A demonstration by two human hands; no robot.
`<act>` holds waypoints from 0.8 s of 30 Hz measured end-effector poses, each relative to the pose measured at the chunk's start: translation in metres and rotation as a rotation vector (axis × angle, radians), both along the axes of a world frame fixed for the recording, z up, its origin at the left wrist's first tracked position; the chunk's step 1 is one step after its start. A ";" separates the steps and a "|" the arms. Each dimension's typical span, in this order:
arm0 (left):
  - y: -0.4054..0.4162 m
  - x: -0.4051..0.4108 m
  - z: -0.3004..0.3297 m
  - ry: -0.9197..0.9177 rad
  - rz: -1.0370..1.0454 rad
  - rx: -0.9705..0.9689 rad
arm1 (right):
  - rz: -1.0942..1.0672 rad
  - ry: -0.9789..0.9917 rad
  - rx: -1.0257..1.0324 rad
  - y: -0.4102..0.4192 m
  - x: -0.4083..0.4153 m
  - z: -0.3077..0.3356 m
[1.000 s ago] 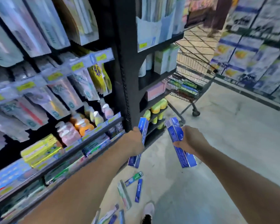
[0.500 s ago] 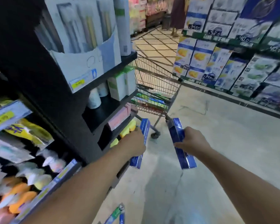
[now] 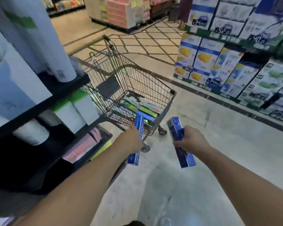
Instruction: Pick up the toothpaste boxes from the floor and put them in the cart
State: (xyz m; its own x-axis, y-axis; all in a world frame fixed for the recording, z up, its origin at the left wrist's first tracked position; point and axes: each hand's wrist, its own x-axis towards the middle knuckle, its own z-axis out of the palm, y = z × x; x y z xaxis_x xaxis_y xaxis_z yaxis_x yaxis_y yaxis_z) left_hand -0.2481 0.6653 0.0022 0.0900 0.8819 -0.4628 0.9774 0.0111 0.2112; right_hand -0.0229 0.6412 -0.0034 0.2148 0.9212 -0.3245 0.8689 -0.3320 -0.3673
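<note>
This is a shop aisle with a pale floor (image 3: 219, 144), a dark shelf (image 3: 59, 93) on the left and stacked cartons (image 3: 232, 69) on the right. One wire cart (image 3: 137, 82) stands ahead, close by the shelf end. Flat boxes, green and blue and pale, lie in its bottom; they blur together, so I cannot count them.

There are two arms and two hands. Both arms reach straight out toward the cart, side by side and apart. The left hand (image 3: 132, 141) is closed round one blue toothpaste box (image 3: 138, 128). The box stands nearly upright, its top just in front of the cart's near end and its bottom poking out under the hand. The right hand (image 3: 191, 141) is closed round a blue toothpaste pack (image 3: 176, 129), which may be more than one box held together. It tilts, top end toward the cart, low end toward the person. Both are up in the air, near the cart but not in it.
</note>
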 end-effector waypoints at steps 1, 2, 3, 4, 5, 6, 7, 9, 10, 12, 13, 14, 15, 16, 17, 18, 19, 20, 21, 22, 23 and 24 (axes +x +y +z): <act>0.010 0.007 0.001 0.001 0.020 -0.013 | 0.016 -0.004 -0.009 0.014 0.005 0.000; 0.021 0.012 0.001 0.004 0.034 -0.025 | 0.026 0.000 -0.015 0.027 0.009 -0.001; 0.033 0.018 0.001 0.006 0.043 -0.036 | 0.034 0.007 -0.020 0.042 0.012 -0.003; 0.046 0.021 -0.001 0.009 0.047 -0.050 | 0.046 0.013 -0.026 0.057 0.014 -0.005; 0.060 0.025 -0.004 0.011 0.051 -0.062 | 0.060 0.016 -0.032 0.072 0.016 -0.007; 0.076 0.028 -0.007 0.015 0.058 -0.071 | 0.073 0.016 -0.036 0.090 0.018 -0.011; 0.093 0.031 -0.011 0.010 0.074 -0.082 | 0.086 0.012 -0.042 0.108 0.019 -0.013; 0.126 0.035 -0.020 -0.022 0.121 -0.098 | 0.104 0.000 -0.053 0.139 0.023 -0.019; 0.146 0.038 -0.024 -0.042 0.132 -0.104 | 0.106 -0.001 -0.058 0.158 0.026 -0.021; 0.190 0.043 -0.032 -0.056 0.133 -0.108 | 0.100 0.003 -0.062 0.201 0.032 -0.025; 0.209 0.045 -0.033 -0.058 0.143 -0.111 | 0.106 0.000 -0.066 0.221 0.034 -0.025; 0.224 0.046 -0.033 -0.069 0.159 -0.116 | 0.116 -0.002 -0.077 0.237 0.035 -0.024; 0.240 0.047 -0.034 -0.083 0.178 -0.124 | 0.126 -0.001 -0.088 0.256 0.036 -0.025; 0.255 0.047 -0.036 -0.092 0.191 -0.128 | 0.133 0.000 -0.093 0.273 0.037 -0.027; 0.269 0.047 -0.039 -0.096 0.201 -0.134 | 0.144 -0.002 -0.097 0.290 0.037 -0.028; 0.283 0.045 -0.043 -0.092 0.206 -0.139 | 0.160 -0.009 -0.101 0.307 0.035 -0.031; 0.294 0.043 -0.046 -0.088 0.215 -0.143 | 0.178 -0.019 -0.108 0.323 0.033 -0.033; 0.305 0.041 -0.048 -0.094 0.227 -0.149 | 0.199 -0.026 -0.120 0.338 0.031 -0.035; 0.315 0.038 -0.051 -0.104 0.249 -0.156 | 0.222 -0.026 -0.130 0.352 0.028 -0.038; 0.325 0.034 -0.055 -0.115 0.281 -0.160 | 0.245 -0.023 -0.137 0.366 0.025 -0.041; 0.334 0.031 -0.060 -0.123 0.315 -0.164 | 0.269 -0.019 -0.150 0.381 0.022 -0.046; 0.344 0.028 -0.065 -0.130 0.344 -0.165 | 0.291 -0.013 -0.166 0.395 0.018 -0.053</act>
State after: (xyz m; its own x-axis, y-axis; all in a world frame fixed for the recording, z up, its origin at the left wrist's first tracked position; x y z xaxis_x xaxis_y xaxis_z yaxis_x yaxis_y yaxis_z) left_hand -0.2205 1.0090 -0.0630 -0.1306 0.7857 -0.6047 0.8759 0.3772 0.3008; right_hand -0.0045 1.0364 -0.0560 -0.0447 0.8794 -0.4739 0.9404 -0.1231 -0.3170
